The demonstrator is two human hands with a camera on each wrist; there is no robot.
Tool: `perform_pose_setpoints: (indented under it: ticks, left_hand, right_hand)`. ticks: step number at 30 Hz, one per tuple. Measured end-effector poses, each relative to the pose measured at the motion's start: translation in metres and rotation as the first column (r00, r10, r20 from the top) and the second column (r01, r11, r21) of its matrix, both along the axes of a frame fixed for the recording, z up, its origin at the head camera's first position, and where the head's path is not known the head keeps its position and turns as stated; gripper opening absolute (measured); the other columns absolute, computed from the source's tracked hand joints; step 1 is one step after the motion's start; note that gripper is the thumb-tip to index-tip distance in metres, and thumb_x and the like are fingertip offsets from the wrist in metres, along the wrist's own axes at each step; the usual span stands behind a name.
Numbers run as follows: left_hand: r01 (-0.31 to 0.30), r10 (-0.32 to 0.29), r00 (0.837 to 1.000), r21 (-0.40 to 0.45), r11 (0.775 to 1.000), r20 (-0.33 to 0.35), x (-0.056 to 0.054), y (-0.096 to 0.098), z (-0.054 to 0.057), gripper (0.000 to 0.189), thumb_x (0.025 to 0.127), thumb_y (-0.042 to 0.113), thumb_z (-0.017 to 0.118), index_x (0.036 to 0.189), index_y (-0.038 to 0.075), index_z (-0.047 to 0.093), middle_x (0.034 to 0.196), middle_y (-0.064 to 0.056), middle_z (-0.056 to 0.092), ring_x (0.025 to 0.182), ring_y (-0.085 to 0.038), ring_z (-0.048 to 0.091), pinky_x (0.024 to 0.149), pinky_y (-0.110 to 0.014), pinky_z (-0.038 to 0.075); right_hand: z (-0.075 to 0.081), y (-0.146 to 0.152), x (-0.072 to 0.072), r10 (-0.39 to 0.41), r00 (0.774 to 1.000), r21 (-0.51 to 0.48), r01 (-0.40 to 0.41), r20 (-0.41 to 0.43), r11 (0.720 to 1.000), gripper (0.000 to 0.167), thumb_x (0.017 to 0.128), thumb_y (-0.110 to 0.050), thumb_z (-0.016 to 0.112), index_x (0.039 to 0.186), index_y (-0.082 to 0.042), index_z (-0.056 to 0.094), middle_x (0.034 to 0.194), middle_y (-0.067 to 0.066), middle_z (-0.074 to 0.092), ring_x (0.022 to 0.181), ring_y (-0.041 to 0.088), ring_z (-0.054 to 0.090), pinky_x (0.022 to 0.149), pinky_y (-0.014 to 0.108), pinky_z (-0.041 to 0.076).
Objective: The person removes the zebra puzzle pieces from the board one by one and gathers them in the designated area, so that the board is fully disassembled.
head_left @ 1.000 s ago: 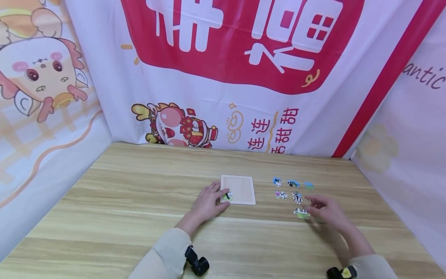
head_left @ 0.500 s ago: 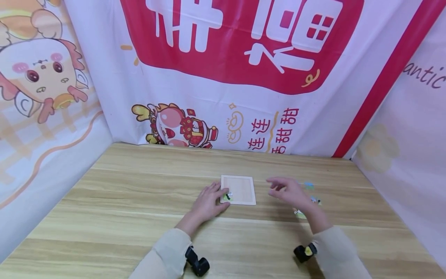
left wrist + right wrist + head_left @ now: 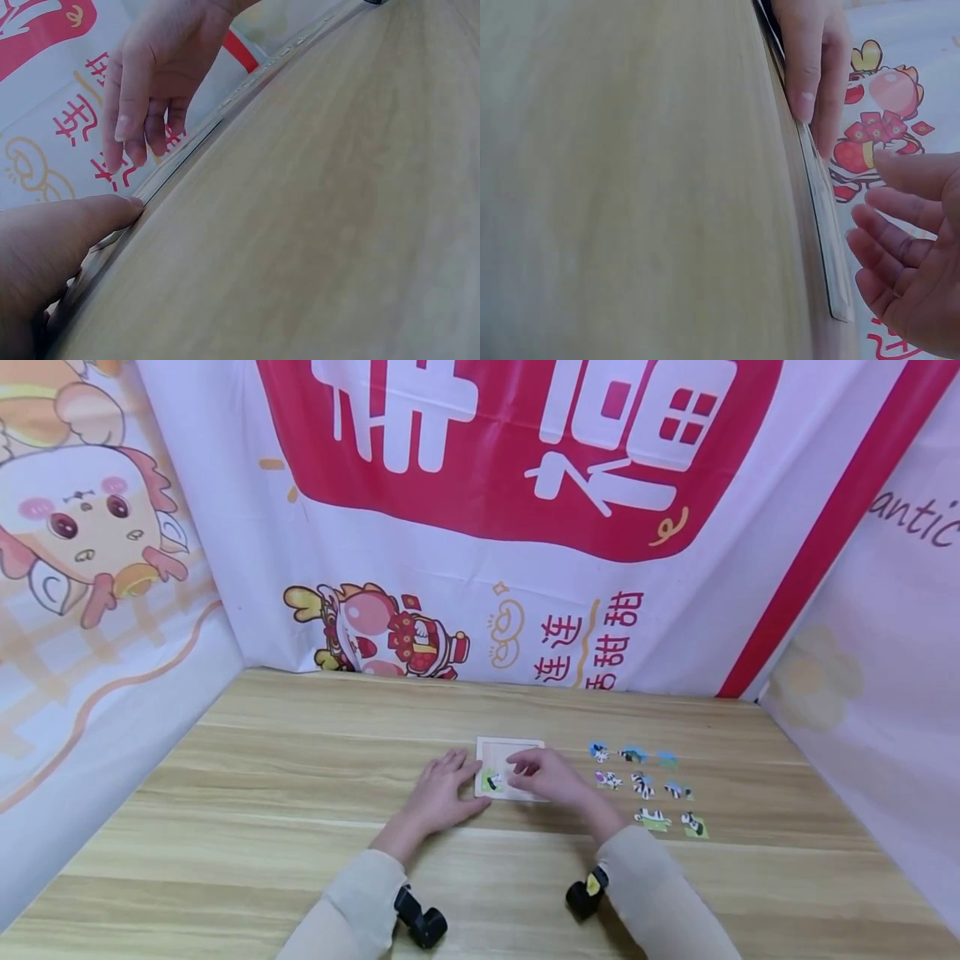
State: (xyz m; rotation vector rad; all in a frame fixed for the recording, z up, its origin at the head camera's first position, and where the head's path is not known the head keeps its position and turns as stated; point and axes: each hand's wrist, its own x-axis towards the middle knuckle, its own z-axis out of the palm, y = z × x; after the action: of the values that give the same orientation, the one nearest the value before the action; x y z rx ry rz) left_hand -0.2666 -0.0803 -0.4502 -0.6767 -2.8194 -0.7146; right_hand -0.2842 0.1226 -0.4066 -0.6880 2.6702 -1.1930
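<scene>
A square, pale puzzle tray [image 3: 484, 745] lies on the table. One green, black and white puzzle piece [image 3: 492, 780] sits in its lower left corner. My left hand [image 3: 441, 793] touches the tray's left side with fairly straight fingers, and in the right wrist view the left thumb [image 3: 804, 105] meets the near edge. Above the tray's right part hovers my right hand [image 3: 551, 779], its fingers loosely bent and apart. Between the right fingers [image 3: 889, 232] I see nothing held. The tray's lower right part is hidden behind this hand.
Several loose puzzle pieces lie in rows to the tray's right, among them a zebra-striped piece [image 3: 642, 785], a blue and green piece [image 3: 667, 759] and a panda-like piece [image 3: 693, 824]. Printed cloth [image 3: 495, 552] hangs behind the wooden table [image 3: 247, 827].
My right hand has moved left from over the loose pieces to above the tray, uncovering those pieces. The left hand stays at the tray's left side with only a slight shift.
</scene>
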Motion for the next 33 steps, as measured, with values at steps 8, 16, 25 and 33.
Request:
perform_pose_setpoints:
  ticks: [8, 16, 25, 33]
  left_hand:
    - [0.016, -0.015, 1.0, -0.026, 1.0, 0.01, -0.001, -0.004, -0.001, 0.059, 0.079, 0.048, 0.052, 0.126, 0.014, 0.047, 0.135, -0.02, 0.027, 0.124, -0.033, 0.019, 0.099, -0.049, 0.012]
    - [0.0, 0.0, 1.0, -0.023, 1.0, 0.005, -0.002, -0.003, -0.003, 0.057, 0.08, 0.05, 0.05, 0.125, 0.015, 0.048, 0.135, -0.018, 0.028, 0.125, -0.032, 0.019, 0.099, -0.047, 0.012]
    - [-0.012, 0.012, 1.0, -0.028, 1.0, 0.006, -0.002, -0.002, -0.002, 0.057, 0.08, 0.051, 0.05, 0.125, 0.016, 0.048, 0.136, -0.017, 0.027, 0.125, -0.032, 0.019, 0.099, -0.047, 0.012]
    - [-0.011, 0.011, 1.0, -0.019, 1.0, 0.001, 0.0, -0.002, -0.001, 0.056, 0.08, 0.049, 0.051, 0.125, 0.016, 0.048, 0.135, -0.017, 0.028, 0.125, -0.032, 0.019, 0.099, -0.047, 0.011]
  right_hand:
    - [-0.017, -0.007, -0.003, -0.03, 0.999, -0.005, 0.03, -0.011, 1.0, 0.033, 0.075, -0.012, 0.065, 0.106, -0.001, 0.059, 0.085, 0.002, 0.056, 0.078, 0.015, 0.051, 0.073, 0.03, 0.043]
    - [-0.023, -0.01, -0.004, -0.046, 0.999, 0.035, 0.047, -0.028, 0.998, 0.037, 0.074, -0.015, 0.067, 0.108, -0.004, 0.059, 0.086, 0.001, 0.051, 0.079, 0.016, 0.047, 0.07, 0.03, 0.042]
    - [-0.024, -0.011, -0.004, -0.038, 0.998, 0.06, 0.041, -0.049, 0.997, 0.033, 0.074, -0.015, 0.067, 0.106, -0.007, 0.061, 0.088, 0.002, 0.049, 0.079, 0.017, 0.046, 0.068, 0.03, 0.041]
    - [-0.028, -0.016, -0.002, -0.071, 0.993, 0.013, 0.073, -0.097, 0.997, 0.03, 0.07, -0.011, 0.069, 0.099, -0.004, 0.062, 0.086, 0.002, 0.051, 0.079, 0.017, 0.048, 0.072, 0.033, 0.042]
